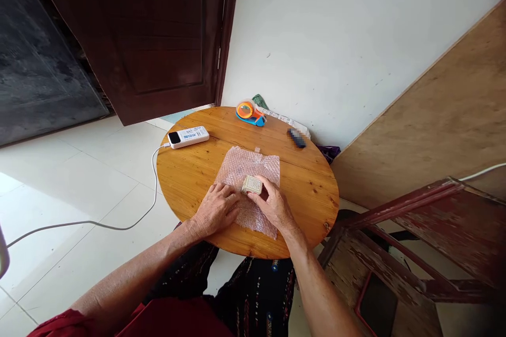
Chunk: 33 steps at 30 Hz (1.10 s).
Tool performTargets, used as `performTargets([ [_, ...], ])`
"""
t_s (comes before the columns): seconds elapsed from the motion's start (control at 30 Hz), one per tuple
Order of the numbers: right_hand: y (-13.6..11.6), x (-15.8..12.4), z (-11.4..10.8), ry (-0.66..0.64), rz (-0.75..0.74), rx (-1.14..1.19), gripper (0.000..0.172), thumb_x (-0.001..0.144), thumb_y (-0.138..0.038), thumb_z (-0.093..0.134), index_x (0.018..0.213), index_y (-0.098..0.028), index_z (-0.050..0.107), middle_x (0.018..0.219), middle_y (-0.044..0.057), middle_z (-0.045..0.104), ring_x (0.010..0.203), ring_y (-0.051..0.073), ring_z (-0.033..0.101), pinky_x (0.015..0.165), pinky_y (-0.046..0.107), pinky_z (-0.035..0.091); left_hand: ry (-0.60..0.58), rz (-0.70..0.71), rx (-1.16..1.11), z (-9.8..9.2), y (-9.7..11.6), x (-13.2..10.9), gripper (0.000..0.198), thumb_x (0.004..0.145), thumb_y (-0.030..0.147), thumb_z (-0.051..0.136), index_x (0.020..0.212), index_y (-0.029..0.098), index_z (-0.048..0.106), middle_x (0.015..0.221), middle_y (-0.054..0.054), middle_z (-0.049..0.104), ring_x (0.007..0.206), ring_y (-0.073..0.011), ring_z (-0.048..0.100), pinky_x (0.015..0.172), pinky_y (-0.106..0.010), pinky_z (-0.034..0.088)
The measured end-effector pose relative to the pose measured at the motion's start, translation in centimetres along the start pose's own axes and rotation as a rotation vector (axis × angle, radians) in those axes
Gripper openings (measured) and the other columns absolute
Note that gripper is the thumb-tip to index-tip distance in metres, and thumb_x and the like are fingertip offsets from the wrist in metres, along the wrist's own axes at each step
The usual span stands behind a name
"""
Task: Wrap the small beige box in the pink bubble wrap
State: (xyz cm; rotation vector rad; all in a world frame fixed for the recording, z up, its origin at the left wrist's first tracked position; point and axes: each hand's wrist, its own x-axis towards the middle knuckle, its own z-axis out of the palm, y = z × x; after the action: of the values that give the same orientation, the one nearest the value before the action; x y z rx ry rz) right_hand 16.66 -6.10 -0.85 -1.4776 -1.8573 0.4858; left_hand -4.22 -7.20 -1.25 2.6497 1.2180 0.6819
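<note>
A sheet of clear bubble wrap [264, 216] lies spread on the round wooden table [179, 174] in front of me. Over its middle is a small cream-coloured box [252, 185] with fine print on its top. My right hand [272, 202] holds this box between thumb and fingers from the right side. At the left edge of the wrap, my left hand [219, 206] has its fingers curled together on the plastic, close beside the box. Its fingertips are partly hidden.
An orange and blue tape dispenser [251, 112] stands at the table's far edge. A white device [188, 137] with a cable [130, 225] sits at the left. A blurred dark object [296, 138] lies at the right. A phone [377, 305] rests on the wooden chair [411, 284].
</note>
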Motion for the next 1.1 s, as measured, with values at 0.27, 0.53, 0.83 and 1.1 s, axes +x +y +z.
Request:
performTargets([
  [0.27, -0.1, -0.9, -0.7, 0.036, 0.011, 0.054, 0.062, 0.083, -0.034, 0.063, 0.140, -0.021, 0.044, 0.135, 0.015, 0.058, 0.124, 0.028, 0.056, 0.104, 0.048, 0.047, -0.039, -0.010, -0.012, -0.5, 0.2, 0.3, 0.016, 0.090, 0.027, 0.058, 0.101, 0.020, 0.068, 0.111, -0.008, 0.065, 0.104, -0.0259, 0.054, 0.092, -0.044, 0.044],
  [0.53, -4.1, -5.6, -4.0, -0.228, -0.222, -0.244, 0.032, 0.081, -0.025, 0.067, 0.113, -0.024, 0.063, 0.127, 0.009, 0.062, 0.114, 0.027, 0.061, 0.099, 0.045, 0.050, -0.059, -0.014, -0.083, -2.1, -0.2, 0.1, 0.021, 0.091, 0.019, 0.053, 0.106, 0.021, 0.067, 0.113, -0.008, 0.065, 0.106, -0.0242, 0.056, 0.093, -0.041, 0.046],
  [0.83, -4.3, -6.5, -1.9, -0.100, -0.269, -0.507, 0.022, 0.095, -0.011, 0.042, 0.087, -0.021, 0.059, 0.098, 0.009, 0.071, 0.088, 0.023, 0.065, 0.081, 0.038, 0.048, -0.085, 0.077, -0.085, -3.2, 0.4, -1.3, 0.047, 0.075, 0.035, 0.074, 0.118, 0.019, 0.063, 0.124, -0.011, 0.062, 0.115, -0.0296, 0.053, 0.099, -0.046, 0.043],
  [1.1, -4.8, -6.8, -3.4, -0.214, -0.283, -0.447, 0.014, 0.087, -0.014, 0.057, 0.097, -0.022, 0.063, 0.114, 0.008, 0.070, 0.100, 0.025, 0.065, 0.087, 0.042, 0.050, -0.132, 0.110, -0.088, -2.8, 1.0, -0.6, 0.039, 0.075, 0.030, 0.073, 0.112, 0.020, 0.065, 0.118, -0.009, 0.065, 0.112, -0.0289, 0.054, 0.101, -0.046, 0.040],
])
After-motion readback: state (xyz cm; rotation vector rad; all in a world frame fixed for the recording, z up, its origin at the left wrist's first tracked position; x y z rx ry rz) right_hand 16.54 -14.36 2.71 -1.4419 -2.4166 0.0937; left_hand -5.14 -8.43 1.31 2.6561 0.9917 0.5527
